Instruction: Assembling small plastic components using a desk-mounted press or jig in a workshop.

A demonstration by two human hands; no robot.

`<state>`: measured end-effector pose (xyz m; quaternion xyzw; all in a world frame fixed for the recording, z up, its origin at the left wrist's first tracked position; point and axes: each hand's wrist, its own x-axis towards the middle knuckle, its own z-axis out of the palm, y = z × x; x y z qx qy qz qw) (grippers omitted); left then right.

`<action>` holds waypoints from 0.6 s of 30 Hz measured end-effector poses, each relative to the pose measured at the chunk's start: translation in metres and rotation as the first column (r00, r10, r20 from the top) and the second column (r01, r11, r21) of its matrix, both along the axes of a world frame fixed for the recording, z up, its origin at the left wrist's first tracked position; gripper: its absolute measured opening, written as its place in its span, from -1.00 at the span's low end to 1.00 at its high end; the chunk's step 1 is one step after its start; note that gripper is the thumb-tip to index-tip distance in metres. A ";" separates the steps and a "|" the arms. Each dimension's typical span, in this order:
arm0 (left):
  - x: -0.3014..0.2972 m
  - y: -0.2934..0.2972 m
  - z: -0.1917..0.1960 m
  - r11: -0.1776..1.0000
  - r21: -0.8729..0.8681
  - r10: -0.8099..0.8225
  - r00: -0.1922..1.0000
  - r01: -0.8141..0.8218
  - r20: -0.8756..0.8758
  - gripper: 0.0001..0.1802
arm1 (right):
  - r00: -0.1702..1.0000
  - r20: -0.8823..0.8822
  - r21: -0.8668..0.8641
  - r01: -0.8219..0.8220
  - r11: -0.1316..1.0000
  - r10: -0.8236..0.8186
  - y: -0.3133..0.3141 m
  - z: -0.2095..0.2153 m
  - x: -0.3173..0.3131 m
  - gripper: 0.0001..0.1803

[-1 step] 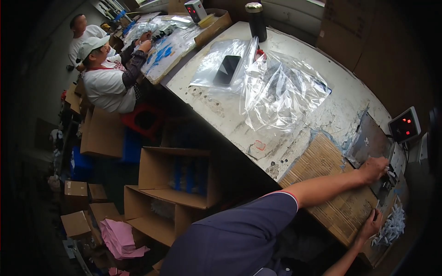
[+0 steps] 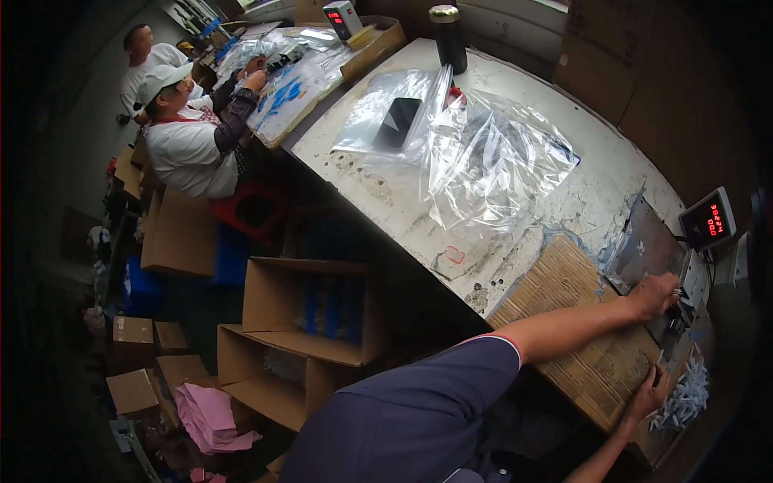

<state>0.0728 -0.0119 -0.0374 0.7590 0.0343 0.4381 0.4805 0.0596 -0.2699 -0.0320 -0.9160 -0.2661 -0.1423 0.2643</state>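
At the bench's far right edge, the left hand was pressed, fingers curled, on a small dark device whose grip could not be told, while the right hand rested loosely open beside a remaining heap of small white parts, suggesting work only partly done.

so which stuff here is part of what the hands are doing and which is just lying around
In hand:
- left hand on the dark metal tray
- right hand beside the pile of small white plastic pieces
- brown corrugated cardboard sheet

Lying about:
- clear plastic bags
- black phone
- dark cylindrical flask
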 end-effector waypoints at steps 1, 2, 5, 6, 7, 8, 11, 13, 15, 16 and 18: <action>0.003 -0.001 -0.001 0.990 -0.142 -0.016 0.999 0.021 0.039 -0.83 | 1.000 -0.004 0.006 0.015 1.000 -0.015 0.002 0.001 -0.004 -0.85; 0.008 0.000 -0.002 0.990 -0.142 -0.022 0.999 0.027 0.038 -0.83 | 1.000 -0.005 0.006 0.021 1.000 -0.021 0.001 0.000 -0.003 -0.85; 0.022 0.037 -0.017 0.762 -0.531 -0.354 0.925 0.372 0.139 -0.90 | 0.999 -0.020 0.042 -0.031 0.999 0.031 0.023 0.000 -0.003 -0.84; 0.024 0.033 -0.016 0.754 -0.531 -0.373 0.917 0.387 0.139 -0.90 | 1.000 0.002 0.042 -0.020 0.999 0.020 0.018 -0.001 -0.004 -0.84; 0.023 0.030 -0.014 0.545 -0.665 -0.534 0.823 0.511 0.195 -0.88 | 1.000 0.022 0.045 -0.014 0.999 0.013 0.014 -0.003 -0.005 -0.84; 0.022 0.029 -0.012 0.298 -0.760 -0.655 0.703 0.577 0.277 -0.87 | 1.000 0.020 0.049 -0.002 0.999 0.001 0.006 -0.004 -0.005 -0.84; 0.017 0.028 -0.016 0.149 -0.768 -0.702 0.614 0.623 0.362 -0.84 | 1.000 -0.020 0.055 0.018 0.998 -0.017 0.000 -0.009 -0.001 -0.85; 0.011 0.024 -0.012 0.111 -0.777 -0.715 0.593 0.620 0.371 -0.86 | 1.000 -0.013 0.048 0.024 0.999 -0.024 -0.008 -0.013 0.002 -0.85; 0.006 0.027 -0.011 0.071 -0.801 -0.732 0.577 0.595 0.363 -0.86 | 0.999 -0.023 0.029 0.039 0.999 -0.038 -0.005 -0.012 0.002 -0.84; 0.006 0.028 -0.010 0.076 -0.800 -0.729 0.581 0.595 0.362 -0.86 | 0.999 -0.023 0.031 0.033 0.999 -0.032 -0.004 -0.012 0.003 -0.84; 0.006 0.031 -0.010 0.075 -0.805 -0.717 0.592 0.589 0.367 -0.88 | 0.999 -0.015 0.043 0.044 0.998 -0.043 -0.001 -0.013 0.004 -0.83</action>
